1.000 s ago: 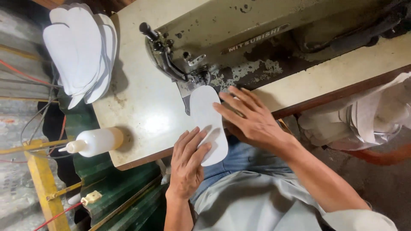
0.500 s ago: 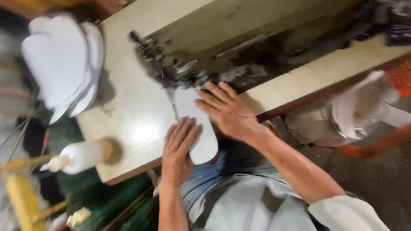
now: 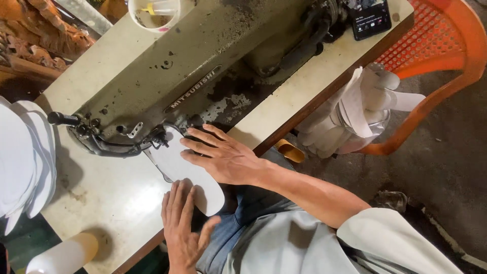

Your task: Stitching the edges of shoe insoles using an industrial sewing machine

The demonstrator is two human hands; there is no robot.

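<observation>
Sewing machine (image 3: 203, 76) on tabletop (image 3: 101, 193). White sole piece (image 3: 185, 175) under needle end, stitching apparently underway. Right hand (image 3: 223, 157) flat, fingers spread, pressing piece. Left hand (image 3: 185, 223) flat on near end. Stack of white pieces (image 3: 23, 162) far left.

Under your hands the insole (image 3: 185, 170) looks like smooth, matt white sheet, prob. foam or board (can't tell which). The machine (image 3: 203, 66) is painted metal, olive, dull, w/ chipped, grimy patches. Your table (image 3: 96, 193) is a pale laminate, semi-glossy, stained and scuffed. The chair (image 3: 446, 56) is orange plastic, perforated, slightly shiny. The stack (image 3: 23, 162) at far left shows the same matt white finish.
</observation>
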